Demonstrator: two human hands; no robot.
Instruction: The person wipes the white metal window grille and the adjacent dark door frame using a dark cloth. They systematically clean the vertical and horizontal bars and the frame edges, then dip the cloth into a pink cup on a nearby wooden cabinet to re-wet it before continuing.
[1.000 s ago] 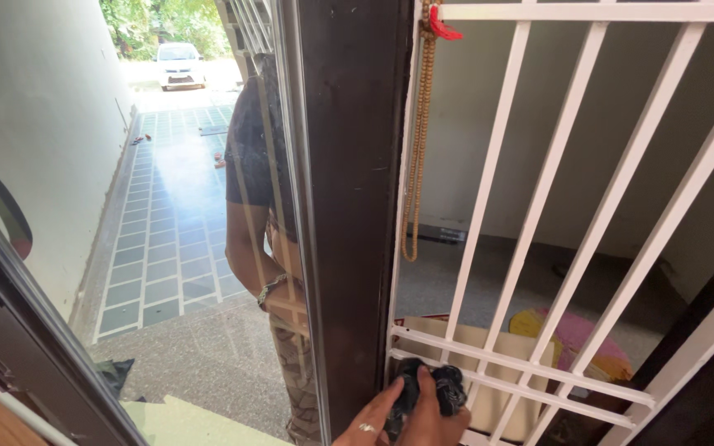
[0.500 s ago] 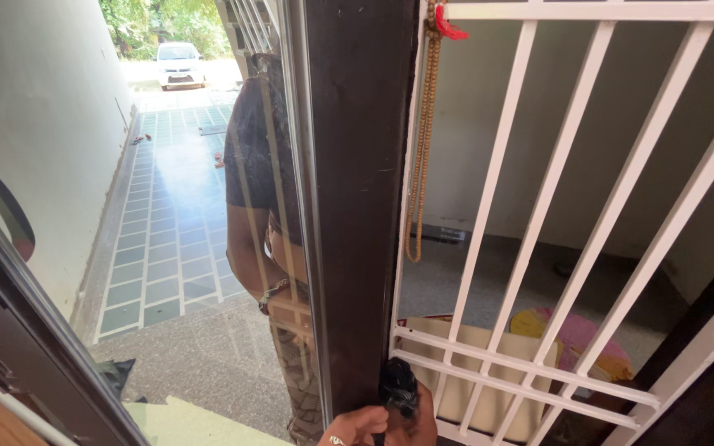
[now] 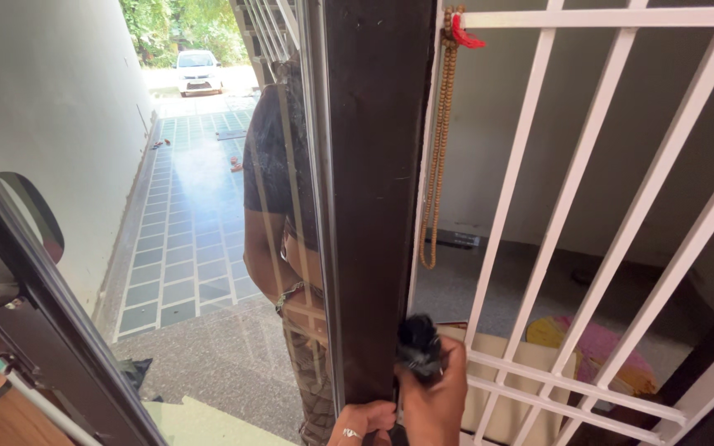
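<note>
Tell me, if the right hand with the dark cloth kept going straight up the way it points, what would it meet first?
Probably nothing new: the right hand already presses the dark cloth against the dark door frame, which runs on upward. Beside it hangs a string of wooden beads on the white grille; depth is unclear.

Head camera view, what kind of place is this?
Probably a house entrance: a white metal grille gate on a dark door frame, a tiled driveway outside with a parked white car. The right hand presses a black cloth against the frame.
</note>
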